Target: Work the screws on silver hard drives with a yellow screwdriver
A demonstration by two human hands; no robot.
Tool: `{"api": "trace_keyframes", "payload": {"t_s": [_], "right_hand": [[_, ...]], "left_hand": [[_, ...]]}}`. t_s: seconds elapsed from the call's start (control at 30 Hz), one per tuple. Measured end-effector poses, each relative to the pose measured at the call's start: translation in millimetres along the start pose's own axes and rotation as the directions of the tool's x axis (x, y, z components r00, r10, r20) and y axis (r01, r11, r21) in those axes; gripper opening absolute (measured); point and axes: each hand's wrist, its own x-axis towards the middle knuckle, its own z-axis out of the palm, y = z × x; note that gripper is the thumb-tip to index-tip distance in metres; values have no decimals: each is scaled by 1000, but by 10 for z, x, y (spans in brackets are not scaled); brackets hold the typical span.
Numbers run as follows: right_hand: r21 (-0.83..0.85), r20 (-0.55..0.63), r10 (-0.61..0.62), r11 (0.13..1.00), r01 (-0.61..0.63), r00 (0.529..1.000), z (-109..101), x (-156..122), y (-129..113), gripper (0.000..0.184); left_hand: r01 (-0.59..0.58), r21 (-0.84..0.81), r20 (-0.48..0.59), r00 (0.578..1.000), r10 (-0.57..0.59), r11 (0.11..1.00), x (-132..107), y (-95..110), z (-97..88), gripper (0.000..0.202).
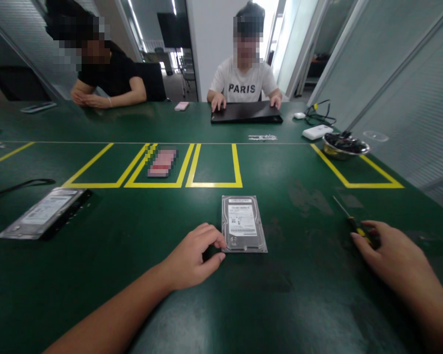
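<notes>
A silver hard drive (242, 221) with a white label lies flat on the green table in front of me. At its lower left corner is my left hand (197, 255), with curled fingers and thumb gripping the edge there. Off to the right, my right hand (391, 250) has its thumb and fingers closed around the black and yellow handle of a screwdriver (350, 216). The thin shaft points away from me to the upper left, and part of the handle is hidden by my hand.
A second hard drive (47, 211) lies at the left. Yellow tape (214, 185) outlines areas across the table, one with a blurred pink item (163, 162). A metal bowl (345, 147) of dark items stands back right. Opposite sit two people, one touching a black laptop (246, 113).
</notes>
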Motion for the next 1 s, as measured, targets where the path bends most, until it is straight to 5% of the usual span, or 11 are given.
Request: {"api": "trace_keyframes", "payload": {"t_s": [0.17, 0.33, 0.53, 0.67, 0.83, 1.0], "right_hand": [[-167, -136, -249, 960, 226, 959, -209, -50, -161, 50], [-31, -279, -555, 821, 570, 784, -639, -239, -757, 51], [172, -282, -712, 621, 765, 642, -900, -551, -1501, 51], [267, -251, -779, 514, 815, 574, -760, -517, -1755, 58], [291, -235, -853, 396, 871, 467, -371, -323, -1770, 66], [286, -225, -868, 375, 882, 443, -167, -230, -1659, 70]], "left_hand": [[0, -1, -3, 1000, 0, 1000, -2, 0, 3, 12], [2, -5, -4, 1000, -2, 1000, -6, 5, 1, 11], [1, -11, 0, 1000, -1, 1000, 2, -6, -11, 12], [10, -6, 1, 1000, -10, 1000, 2, -7, -15, 12], [2, -4, 1, 1000, -2, 1000, 4, -15, -9, 13], [8, -9, 5, 1000, -8, 1000, 16, -13, -14, 12]]}}
